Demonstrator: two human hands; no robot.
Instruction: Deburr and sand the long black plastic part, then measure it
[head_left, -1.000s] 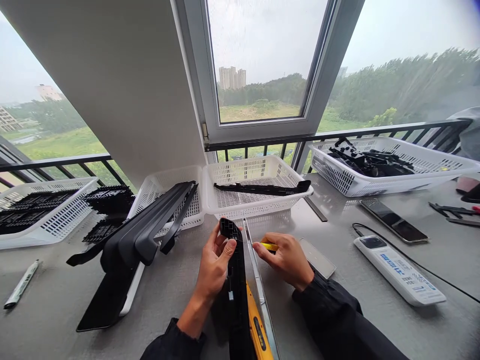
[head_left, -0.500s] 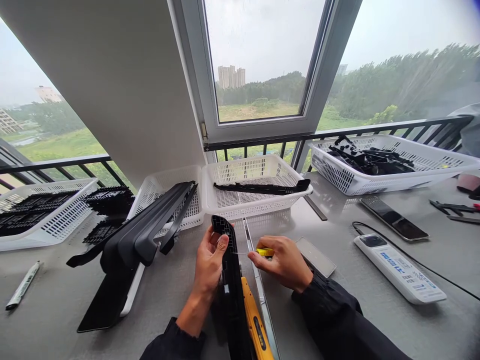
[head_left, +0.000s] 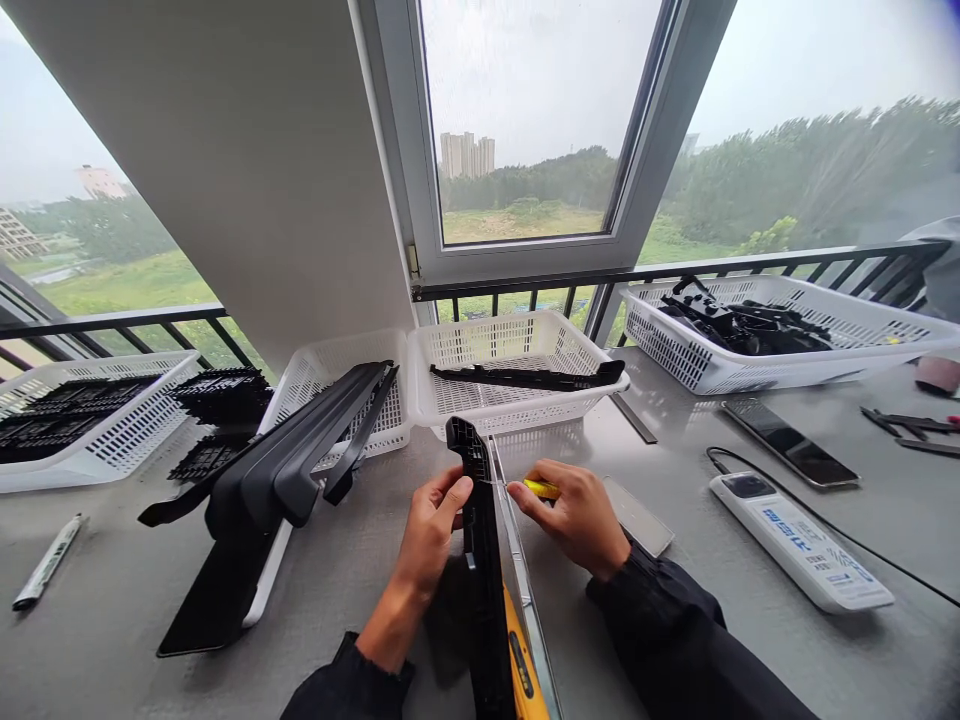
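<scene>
My left hand (head_left: pixel 433 520) grips the edge of a long black plastic trim piece (head_left: pixel 484 560), thumb on top. The piece stands nearly lengthwise before me, its ribbed inner side showing and its curved end pointing away. In my right hand (head_left: pixel 574 510) is a thin tool with a yellow handle (head_left: pixel 541 489), closed in the fingers. Its slim shaft reaches left to the ribbed part of the trim piece; whether the tip touches is unclear. Partly behind the trim piece lies an orange-yellow tool (head_left: pixel 525 655), beside a narrow metal strip (head_left: pixel 525 580).
A white basket (head_left: pixel 517 415) holding a similar black strip stands ahead. Dark trim pieces (head_left: pixel 255 475) lean on another basket at left. At right are a basket of black parts (head_left: pixel 705 372), a phone (head_left: pixel 791 440), a white corded device (head_left: pixel 799 545) and pliers (head_left: pixel 911 420).
My left hand and the trim piece have shifted right and slightly away from me, covering more of the orange-yellow tool. My right hand has moved slightly away, still holding the yellow-handled tool.
</scene>
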